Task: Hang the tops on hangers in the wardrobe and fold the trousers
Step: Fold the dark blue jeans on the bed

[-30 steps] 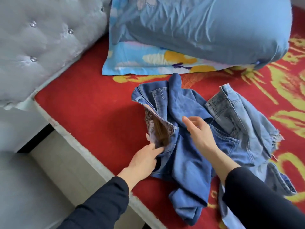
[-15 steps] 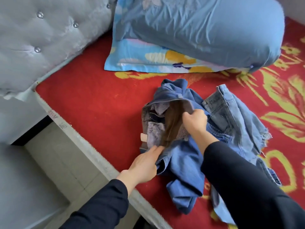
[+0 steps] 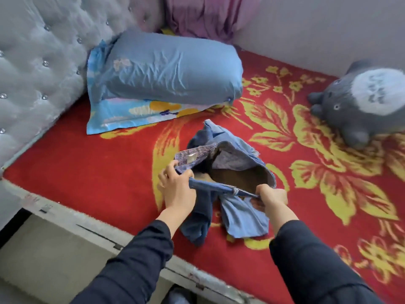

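Observation:
Blue denim jeans hang bunched above the red bedspread, lifted by the waistband. The waist gapes open and shows a brown lining inside. My left hand grips the waistband at its left end. My right hand grips the same band at its right end, pulling it taut between the two. The legs droop crumpled below my hands and touch the bed. A second, lighter denim piece seems mixed into the bunch; I cannot tell where it ends.
A blue pillow lies on a patterned pillowcase at the head of the bed. A grey plush toy sits at the right. The tufted grey headboard stands on the left. Pink cloth hangs at the back. The bed's edge runs near me.
Both hands have taken the jeans' waistband and lifted it off the bed, spreading it open. The view has pulled back and now shows the plush toy and the wall.

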### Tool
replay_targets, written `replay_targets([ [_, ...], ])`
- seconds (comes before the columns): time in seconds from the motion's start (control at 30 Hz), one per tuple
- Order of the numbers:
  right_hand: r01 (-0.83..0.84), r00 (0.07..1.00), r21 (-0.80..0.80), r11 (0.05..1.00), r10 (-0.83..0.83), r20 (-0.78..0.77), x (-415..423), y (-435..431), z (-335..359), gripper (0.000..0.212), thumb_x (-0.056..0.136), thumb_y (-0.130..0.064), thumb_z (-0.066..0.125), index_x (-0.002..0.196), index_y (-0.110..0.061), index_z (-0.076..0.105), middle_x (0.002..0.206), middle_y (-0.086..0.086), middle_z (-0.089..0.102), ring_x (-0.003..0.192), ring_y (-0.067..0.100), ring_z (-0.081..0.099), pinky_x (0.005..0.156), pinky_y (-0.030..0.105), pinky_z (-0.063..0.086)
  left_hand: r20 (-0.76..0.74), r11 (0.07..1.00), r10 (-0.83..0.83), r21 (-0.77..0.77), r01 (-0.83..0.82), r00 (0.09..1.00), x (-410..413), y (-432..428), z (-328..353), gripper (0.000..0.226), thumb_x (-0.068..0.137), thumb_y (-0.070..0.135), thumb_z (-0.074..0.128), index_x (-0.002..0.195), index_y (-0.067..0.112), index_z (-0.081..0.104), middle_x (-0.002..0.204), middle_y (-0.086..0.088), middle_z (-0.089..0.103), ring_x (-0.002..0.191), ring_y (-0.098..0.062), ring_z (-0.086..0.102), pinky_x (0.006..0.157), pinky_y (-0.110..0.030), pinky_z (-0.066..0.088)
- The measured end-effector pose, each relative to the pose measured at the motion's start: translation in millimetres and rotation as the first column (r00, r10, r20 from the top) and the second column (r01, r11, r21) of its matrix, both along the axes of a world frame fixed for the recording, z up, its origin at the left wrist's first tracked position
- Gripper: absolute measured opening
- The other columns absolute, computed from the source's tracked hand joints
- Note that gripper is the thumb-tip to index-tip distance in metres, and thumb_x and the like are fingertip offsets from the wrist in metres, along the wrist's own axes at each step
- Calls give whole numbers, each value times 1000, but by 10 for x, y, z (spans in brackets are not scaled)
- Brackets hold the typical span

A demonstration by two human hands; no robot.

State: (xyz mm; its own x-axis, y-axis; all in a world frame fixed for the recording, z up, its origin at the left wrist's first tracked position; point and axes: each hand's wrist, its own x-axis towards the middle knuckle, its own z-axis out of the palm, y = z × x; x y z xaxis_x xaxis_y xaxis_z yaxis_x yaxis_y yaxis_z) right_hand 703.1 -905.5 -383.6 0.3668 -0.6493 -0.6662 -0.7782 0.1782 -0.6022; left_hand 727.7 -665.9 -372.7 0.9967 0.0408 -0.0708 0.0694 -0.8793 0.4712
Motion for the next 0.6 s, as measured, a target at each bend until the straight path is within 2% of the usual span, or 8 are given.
replay_targets([
  [0.07, 44, 999, -4, 999, -44, -5, -371, -277, 128, 13, 66, -1, 54, 78, 5, 57, 53, 19, 64, 47, 28, 65, 52, 37, 56, -113, 997, 58, -46, -64, 992, -105, -256, 129, 14, 81, 13, 61, 92, 22, 62, 139, -16, 32, 129, -33, 25, 93, -45, 35],
  [0.1, 61, 998, -4, 998, -61, -3, -549, -436, 192, 11, 67, 0, 55, 76, 4, 57, 49, 17, 62, 42, 25, 63, 46, 32, 53, -158, 993, 15, -109, -33, 987, -149, -388, 199, 9, 82, 14, 62, 89, 19, 62, 128, -18, 44, 123, -34, 37, 88, -39, 39],
  [0.17, 72, 997, 4, 997, -72, 12, -859, -764, 340, 5, 69, 1, 54, 74, 2, 55, 44, 13, 60, 35, 21, 60, 38, 24, 46, -187, 959, -127, -275, 72, 974, -255, -676, 381, 8, 77, 11, 65, 73, 16, 60, 87, -11, 62, 90, -27, 58, 69, -33, 40],
  [0.23, 56, 998, 15, 998, -55, -6, -1166, -1117, 502, 5, 69, 1, 54, 74, 0, 56, 43, 12, 59, 30, 18, 55, 38, 20, 42, -181, 893, -263, -419, 167, 948, -415, -1022, 615, 19, 71, 3, 67, 62, 14, 54, 62, -3, 54, 64, -17, 49, 60, -31, 36],
  [0.33, -11, 997, 63, 998, 16, -72, -1655, -1701, 732, 5, 70, -2, 52, 73, -4, 56, 40, 8, 54, 26, 15, 43, 36, 16, 36, -113, 733, -466, -604, 312, 878, -738, -1622, 1078, 27, 64, -10, 56, 57, 15, 47, 56, 0, 42, 55, -14, 38, 57, -27, 32],
  [0.43, -110, 981, 164, 980, 133, -139, -2154, -2211, 885, 3, 72, -6, 52, 70, -8, 53, 42, 3, 51, 26, 12, 37, 34, 13, 30, -45, 541, -643, -734, 412, 764, -1110, -2245, 1564, 29, 58, -9, 46, 56, 20, 44, 57, -2, 39, 56, -13, 35, 53, -26, 29],
  [0.5, -95, 982, 253, 963, 132, -134, -2438, -2465, 922, 1, 70, -6, 54, 70, -7, 53, 50, 6, 55, 31, 12, 40, 34, 14, 28, -32, 417, -754, -795, 441, 656, -1358, -2609, 1823, 27, 55, -9, 44, 58, 18, 43, 59, -3, 38, 57, -12, 35, 52, -24, 28],
  [0.6, -42, 992, 358, 933, 82, -97, -2731, -2704, 928, 7, 68, -2, 56, 72, -4, 51, 59, 12, 59, 48, 18, 56, 40, 19, 42, -43, 290, -874, -846, 448, 484, -1615, -3004, 2074, 36, 61, -13, 37, 55, 23, 44, 55, 6, 41, 51, -7, 37, 49, -18, 34],
])
